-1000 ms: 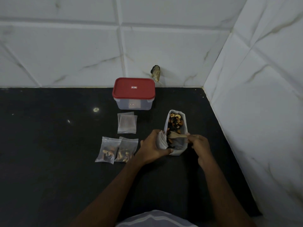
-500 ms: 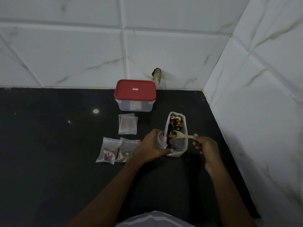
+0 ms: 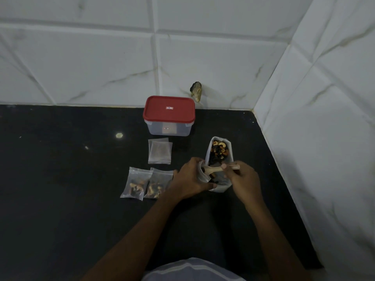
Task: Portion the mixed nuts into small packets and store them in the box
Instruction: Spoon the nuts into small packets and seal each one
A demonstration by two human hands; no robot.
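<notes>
The left hand (image 3: 190, 177) is curled round a small clear plastic packet (image 3: 204, 175) and holds it with its mouth open, right beside the tall white tub (image 3: 221, 188). The right hand (image 3: 242, 179) pinches the thin handle of a little wooden spoon (image 3: 213, 169) between thumb and fingertips, with the other fingers bent in. The round end of the spoon sits at the mouth of the packet. The mixed nuts (image 3: 219, 150) lie in the far end of the tub. Two filled clear packets (image 3: 136, 183) lie side by side on the black counter (image 3: 60, 179), left of the left hand. A small pile of empty clear packets (image 3: 160, 151) lies behind them. The clear box with a red lid (image 3: 169, 116) stands shut by the white tiled wall (image 3: 223, 47).
</notes>
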